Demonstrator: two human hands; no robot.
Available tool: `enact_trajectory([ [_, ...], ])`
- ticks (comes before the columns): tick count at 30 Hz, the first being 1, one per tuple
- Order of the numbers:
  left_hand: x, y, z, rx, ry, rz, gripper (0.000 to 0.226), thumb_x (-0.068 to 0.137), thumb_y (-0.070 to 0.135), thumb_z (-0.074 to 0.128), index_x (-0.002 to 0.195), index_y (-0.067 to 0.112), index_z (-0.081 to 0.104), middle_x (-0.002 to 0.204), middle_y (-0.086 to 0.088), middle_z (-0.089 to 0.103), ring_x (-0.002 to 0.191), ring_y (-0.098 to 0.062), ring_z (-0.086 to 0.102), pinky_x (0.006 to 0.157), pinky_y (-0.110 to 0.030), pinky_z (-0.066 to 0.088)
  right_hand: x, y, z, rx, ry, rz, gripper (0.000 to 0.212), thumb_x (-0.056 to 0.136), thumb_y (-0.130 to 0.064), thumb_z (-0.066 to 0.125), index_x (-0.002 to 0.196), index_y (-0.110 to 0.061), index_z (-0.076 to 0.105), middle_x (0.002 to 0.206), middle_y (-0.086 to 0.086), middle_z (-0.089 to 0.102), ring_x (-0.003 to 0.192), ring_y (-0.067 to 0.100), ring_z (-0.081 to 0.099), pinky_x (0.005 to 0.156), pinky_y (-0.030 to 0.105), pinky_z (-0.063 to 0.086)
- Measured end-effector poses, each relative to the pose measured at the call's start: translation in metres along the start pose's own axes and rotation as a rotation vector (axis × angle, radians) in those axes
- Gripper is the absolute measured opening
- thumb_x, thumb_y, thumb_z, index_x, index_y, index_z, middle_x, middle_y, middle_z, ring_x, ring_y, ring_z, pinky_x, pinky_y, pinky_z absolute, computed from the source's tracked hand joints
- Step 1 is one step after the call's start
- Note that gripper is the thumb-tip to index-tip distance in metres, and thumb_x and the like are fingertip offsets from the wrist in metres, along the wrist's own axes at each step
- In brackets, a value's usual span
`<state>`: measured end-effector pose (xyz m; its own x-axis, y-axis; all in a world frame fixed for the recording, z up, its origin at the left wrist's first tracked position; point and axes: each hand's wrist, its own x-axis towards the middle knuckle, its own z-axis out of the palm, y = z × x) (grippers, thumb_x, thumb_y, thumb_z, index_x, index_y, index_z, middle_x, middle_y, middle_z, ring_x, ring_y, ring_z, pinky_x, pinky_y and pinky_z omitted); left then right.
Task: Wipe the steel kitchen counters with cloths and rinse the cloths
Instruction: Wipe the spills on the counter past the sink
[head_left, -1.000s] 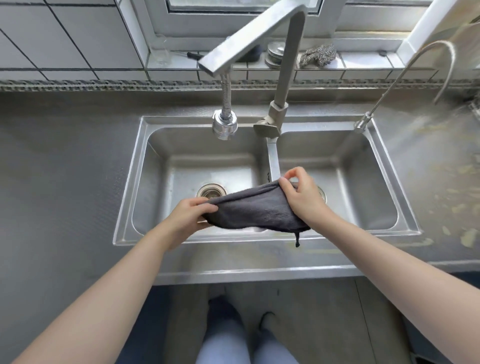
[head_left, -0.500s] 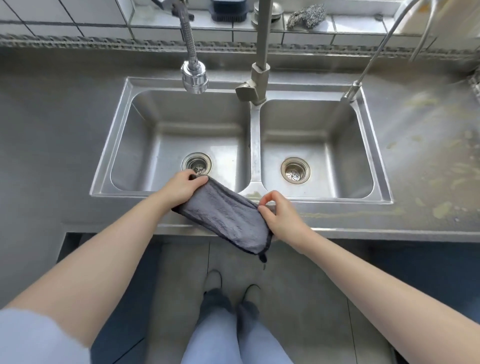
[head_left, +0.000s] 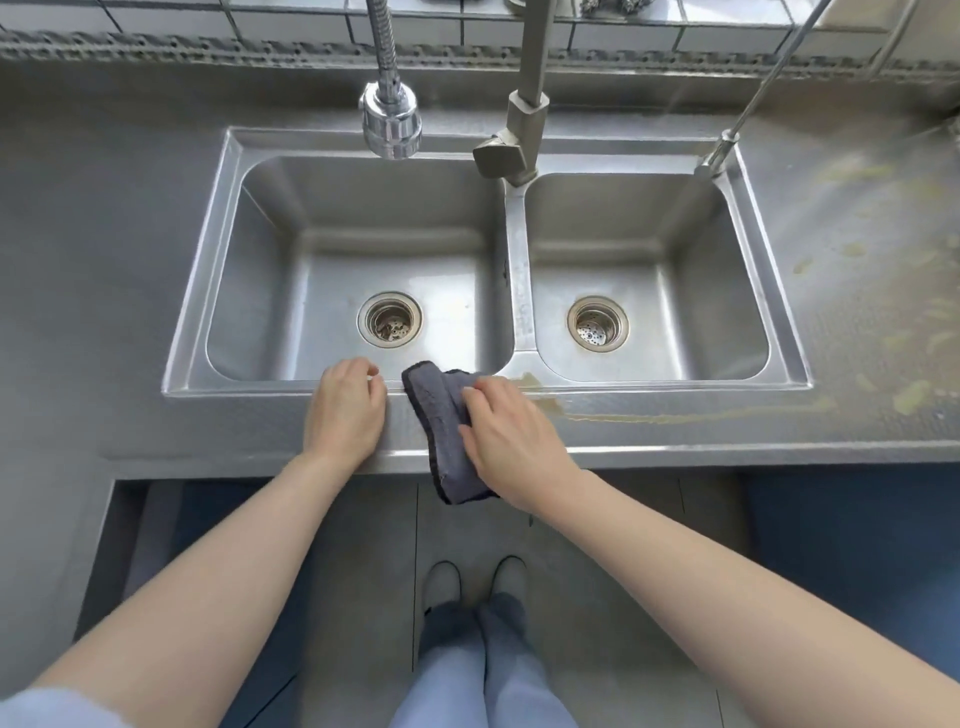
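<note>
Yellowish smears streak the steel counter (head_left: 857, 291) just right of the fingers, and the double sink (head_left: 511, 260) sits right beyond them. Right hand (head_left: 511, 436) presses flat, fingers spread, on the folded grey cloth (head_left: 441, 431) at the counter's front edge. Left hand (head_left: 345, 415) rests beside it, fingers loosely curled, holding nothing.
</note>
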<state>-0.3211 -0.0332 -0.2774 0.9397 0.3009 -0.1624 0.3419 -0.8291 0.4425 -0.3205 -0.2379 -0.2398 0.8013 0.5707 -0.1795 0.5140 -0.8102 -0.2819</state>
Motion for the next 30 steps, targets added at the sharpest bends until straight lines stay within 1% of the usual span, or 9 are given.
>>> enact_trajectory([
  [5, -0.018, -0.025, 0.012, 0.058, 0.151, 0.165, 0.015, 0.095, 0.013, 0.048, 0.101, 0.010, 0.062, 0.103, -0.005, 0.065, 0.101, -0.027, 0.057, 0.113, -0.045, 0.028, 0.035, -0.028, 0.036, 0.016, 0.041, 0.038, 0.040, 0.099, -0.029, 0.040, 0.131, -0.005, 0.048, 0.131, 0.011, 0.051, 0.127, 0.032, 0.043, 0.112, 0.040, 0.028],
  [8, -0.019, -0.030, 0.018, 0.025, 0.219, 0.196, 0.020, 0.092, 0.013, 0.047, 0.098, 0.006, 0.065, 0.107, -0.009, 0.065, 0.102, -0.029, 0.057, 0.102, -0.043, 0.038, 0.040, -0.045, 0.055, 0.008, 0.079, 0.128, 0.044, 0.098, -0.033, 0.038, 0.136, -0.011, 0.047, 0.138, 0.005, 0.050, 0.134, 0.031, 0.040, 0.112, 0.045, 0.028],
  [12, -0.017, -0.035, 0.018, -0.067, 0.262, 0.146, 0.025, 0.092, 0.013, 0.043, 0.094, 0.002, 0.066, 0.104, -0.013, 0.062, 0.098, -0.031, 0.055, 0.091, -0.040, 0.041, 0.054, -0.061, 0.061, 0.039, 0.056, -0.001, 0.050, 0.099, -0.036, 0.037, 0.145, -0.015, 0.041, 0.147, 0.001, 0.046, 0.139, 0.029, 0.037, 0.110, 0.047, 0.029],
  [15, -0.018, -0.033, 0.017, -0.032, 0.254, 0.163, 0.024, 0.092, 0.017, 0.043, 0.093, 0.006, 0.064, 0.100, -0.009, 0.061, 0.094, -0.028, 0.053, 0.088, -0.039, 0.040, 0.040, -0.040, 0.056, -0.008, 0.035, -0.046, 0.053, 0.100, -0.039, 0.033, 0.148, -0.018, 0.038, 0.150, -0.001, 0.043, 0.139, 0.024, 0.036, 0.113, 0.043, 0.027],
  [17, -0.019, -0.031, 0.017, -0.009, 0.246, 0.175, 0.020, 0.091, 0.018, 0.045, 0.091, 0.009, 0.064, 0.097, -0.005, 0.061, 0.092, -0.025, 0.051, 0.088, -0.038, 0.039, 0.022, -0.011, 0.050, -0.048, 0.056, 0.044, 0.053, 0.098, -0.042, 0.033, 0.146, -0.020, 0.041, 0.147, -0.001, 0.047, 0.137, 0.023, 0.039, 0.116, 0.042, 0.024],
  [21, -0.020, -0.032, 0.018, 0.018, 0.247, 0.193, 0.022, 0.091, 0.019, 0.045, 0.093, 0.010, 0.065, 0.094, -0.004, 0.061, 0.090, -0.023, 0.051, 0.089, -0.036, 0.038, -0.021, 0.050, 0.041, -0.104, 0.175, 0.459, 0.055, 0.093, -0.042, 0.032, 0.135, -0.013, 0.053, 0.138, 0.006, 0.054, 0.131, 0.026, 0.045, 0.117, 0.046, 0.023],
  [24, -0.020, -0.031, 0.018, 0.039, 0.243, 0.195, 0.024, 0.091, 0.021, 0.043, 0.094, 0.011, 0.065, 0.094, -0.003, 0.061, 0.090, -0.023, 0.050, 0.089, -0.036, 0.038, -0.015, 0.046, 0.042, -0.089, 0.221, 0.668, 0.053, 0.092, -0.043, 0.033, 0.129, -0.012, 0.055, 0.134, 0.009, 0.055, 0.128, 0.031, 0.044, 0.117, 0.051, 0.020],
  [26, -0.021, -0.031, 0.018, 0.045, 0.241, 0.197, 0.023, 0.091, 0.021, 0.044, 0.095, 0.012, 0.065, 0.093, -0.002, 0.060, 0.090, -0.023, 0.050, 0.088, -0.036, 0.039, 0.003, 0.018, 0.047, -0.106, 0.210, 0.604, 0.048, 0.092, -0.043, 0.035, 0.127, -0.017, 0.054, 0.133, 0.006, 0.054, 0.124, 0.033, 0.045, 0.114, 0.053, 0.021],
  [30, -0.020, -0.033, 0.019, 0.051, 0.266, 0.208, 0.023, 0.089, 0.021, 0.044, 0.096, 0.011, 0.064, 0.093, -0.004, 0.061, 0.089, -0.025, 0.051, 0.087, -0.037, 0.039, 0.034, -0.041, 0.061, -0.052, 0.200, 0.244, 0.042, 0.094, -0.042, 0.041, 0.128, -0.022, 0.055, 0.131, 0.000, 0.057, 0.120, 0.033, 0.049, 0.109, 0.051, 0.031],
])
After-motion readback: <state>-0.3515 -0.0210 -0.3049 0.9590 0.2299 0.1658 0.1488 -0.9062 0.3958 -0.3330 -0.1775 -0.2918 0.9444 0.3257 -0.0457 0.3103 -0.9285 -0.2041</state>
